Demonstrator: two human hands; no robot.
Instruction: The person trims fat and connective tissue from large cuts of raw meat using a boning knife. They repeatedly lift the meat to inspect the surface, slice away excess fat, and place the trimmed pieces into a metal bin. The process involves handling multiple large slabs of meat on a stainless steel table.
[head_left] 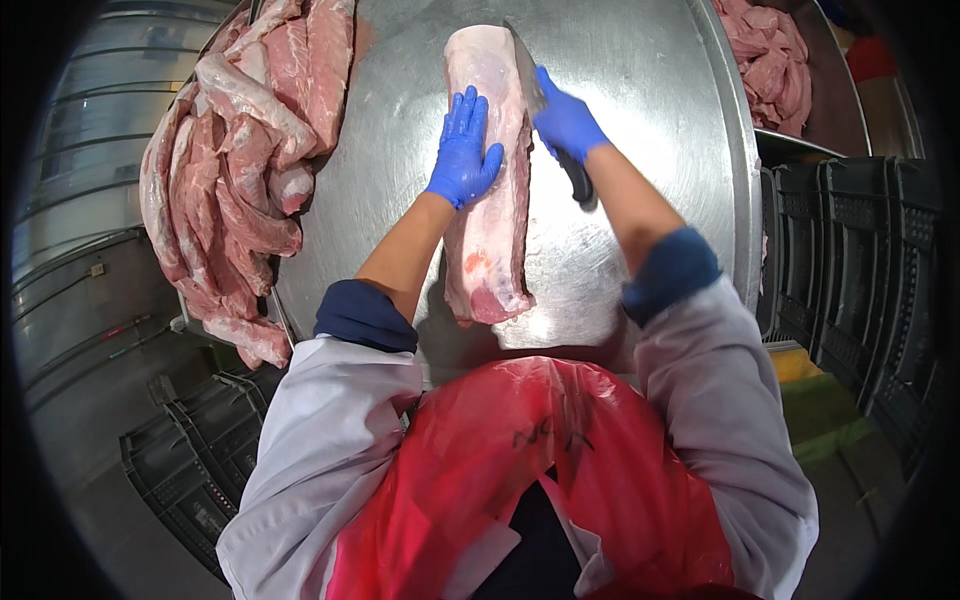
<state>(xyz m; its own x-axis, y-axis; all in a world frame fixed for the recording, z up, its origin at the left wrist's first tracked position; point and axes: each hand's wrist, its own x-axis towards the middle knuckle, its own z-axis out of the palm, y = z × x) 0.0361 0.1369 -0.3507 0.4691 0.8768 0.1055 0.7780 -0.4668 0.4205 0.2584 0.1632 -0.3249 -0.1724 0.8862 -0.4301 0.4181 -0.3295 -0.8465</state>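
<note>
The left hand (pixel 465 155) lies flat, thumb spread, on the long meat slab (pixel 485 238) on the steel tabletop (pixel 650 100); the right hand (pixel 567 122) grips the knife (pixel 528 72) along the slab's right edge, where slick fat could make it slip toward the left hand

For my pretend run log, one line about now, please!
left hand: flat on meat slab; right hand: holds knife along slab's right edge
</note>
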